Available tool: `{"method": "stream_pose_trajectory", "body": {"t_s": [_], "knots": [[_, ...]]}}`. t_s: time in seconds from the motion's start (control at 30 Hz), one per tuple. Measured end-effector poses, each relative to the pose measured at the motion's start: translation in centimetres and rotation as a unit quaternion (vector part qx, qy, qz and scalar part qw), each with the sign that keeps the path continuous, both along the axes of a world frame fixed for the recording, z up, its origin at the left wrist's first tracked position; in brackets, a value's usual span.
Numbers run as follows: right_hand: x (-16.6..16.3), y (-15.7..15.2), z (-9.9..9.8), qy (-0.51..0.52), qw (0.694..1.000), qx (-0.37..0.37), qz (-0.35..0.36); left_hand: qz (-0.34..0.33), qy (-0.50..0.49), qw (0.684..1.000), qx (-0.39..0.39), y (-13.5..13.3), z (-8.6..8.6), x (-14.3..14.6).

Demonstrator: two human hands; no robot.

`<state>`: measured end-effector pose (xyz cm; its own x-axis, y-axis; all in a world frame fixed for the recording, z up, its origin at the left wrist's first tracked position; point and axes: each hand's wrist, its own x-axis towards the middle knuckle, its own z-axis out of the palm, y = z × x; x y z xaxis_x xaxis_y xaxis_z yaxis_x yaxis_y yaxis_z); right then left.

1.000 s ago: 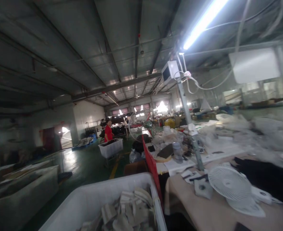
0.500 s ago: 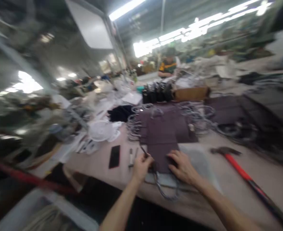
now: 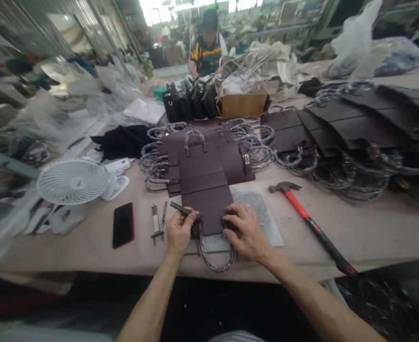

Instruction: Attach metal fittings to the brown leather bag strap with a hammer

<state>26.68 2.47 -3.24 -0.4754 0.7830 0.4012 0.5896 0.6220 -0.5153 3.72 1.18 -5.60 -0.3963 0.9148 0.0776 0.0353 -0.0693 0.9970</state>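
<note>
So the dark purple leather panel (image 3: 209, 202) is lying flat near the table's (image 3: 337, 223) front edge, with the right hand (image 3: 246, 232) pressing it down, probably keeping it from sliding. The left hand (image 3: 179, 230) is gripping a small dark tool (image 3: 182, 209) at the panel's left corner by the wrapped handle (image 3: 214, 259). A red-handled hammer (image 3: 311, 223) is lying just right, a phone (image 3: 123, 224) left.

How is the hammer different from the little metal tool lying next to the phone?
The hammer has a bright red and black handle; the small metal tool is plain grey all over. The hammer is much longer than the small metal tool. The hammer lies slanted, right of the right hand; the small metal tool lies nearly straight up and down, left of the left hand. Both lie flat on the table, and neither hand touches them.
</note>
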Motion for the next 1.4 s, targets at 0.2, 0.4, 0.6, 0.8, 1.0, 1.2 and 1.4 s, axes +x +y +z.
{"method": "stream_pose_trajectory", "body": {"t_s": [0.2,0.4,0.6,0.8,1.0,1.2,1.4], "knots": [[-0.9,0.2,0.0,-0.057,0.997,0.012,0.049,-0.011,-0.009,1.0,-0.003,-0.1,-0.2,-0.4],[-1.3,0.7,0.1,-0.076,0.995,-0.001,0.066,-0.031,-0.017,0.999,-0.011,-0.2,-0.3,-0.5],[-1.8,1.1,0.1,-0.086,0.99,-0.015,0.114,-0.038,-0.031,0.999,-0.001,-0.4,-0.4,-0.5],[-1.8,1.1,-0.2,-0.089,0.988,-0.041,0.121,-0.05,-0.019,0.999,0.004,-0.6,-0.3,-0.5],[-1.9,1.2,0.0,-0.096,0.986,-0.055,0.123,-0.068,0.034,0.997,0.001,-1.0,-0.7,-0.7],[-1.8,1.3,0.0,-0.08,0.988,-0.055,0.121,-0.073,0.077,0.994,0.009,-1.0,-0.2,-0.6],[-1.8,1.2,-0.3,-0.043,0.992,-0.05,0.105,-0.104,0.157,0.981,0.045,-1.1,0.6,-0.6]]}}
